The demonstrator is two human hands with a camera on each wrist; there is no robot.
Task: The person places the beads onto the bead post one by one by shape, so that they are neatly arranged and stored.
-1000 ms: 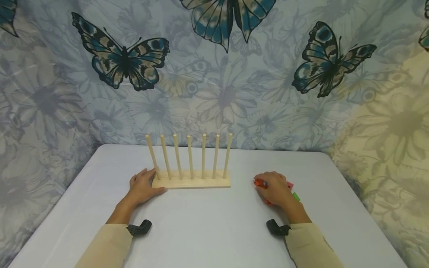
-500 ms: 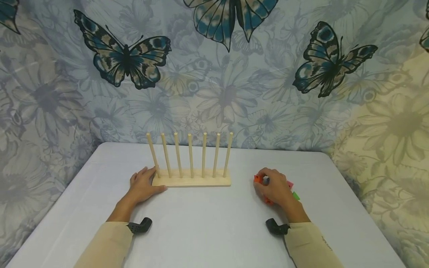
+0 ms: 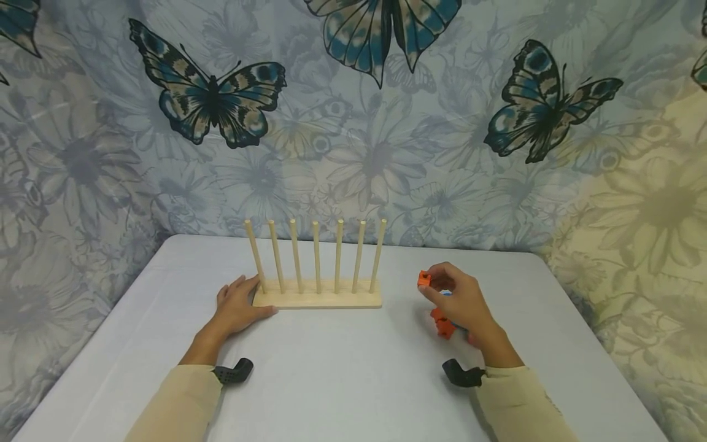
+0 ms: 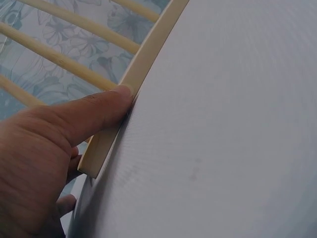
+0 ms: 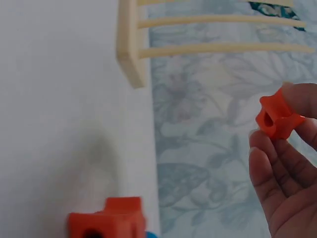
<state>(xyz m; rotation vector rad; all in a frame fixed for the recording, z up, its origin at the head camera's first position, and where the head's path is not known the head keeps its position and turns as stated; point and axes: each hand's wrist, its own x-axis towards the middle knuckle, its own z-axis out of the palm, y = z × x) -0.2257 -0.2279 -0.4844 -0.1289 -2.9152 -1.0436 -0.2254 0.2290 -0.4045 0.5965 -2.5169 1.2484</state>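
Note:
A wooden peg rack (image 3: 317,299) with a row of several upright dowels stands on the white table. My left hand (image 3: 239,307) grips its left end; in the left wrist view the thumb (image 4: 106,106) presses on the base's front edge while the other fingers lie behind it. To the right of the rack, my right hand (image 3: 461,298) pinches a small orange star-shaped bead (image 5: 277,116) with a hole through it, raised above the table between thumb and fingertips. Beneath this hand lie more orange star-shaped pieces (image 3: 444,325), partly hidden by it.
A bit of blue (image 3: 445,293) shows behind the right hand, and a pinkish-red piece (image 3: 472,339) beside its wrist. Close to the right wrist camera sits a blurred orange piece (image 5: 111,218). A butterfly-patterned wall (image 3: 375,184) rises behind the table (image 3: 342,380).
My right hand has lifted the orange bead up off the table, uncovering more of the orange pieces below. The left hand keeps its grip on the rack.

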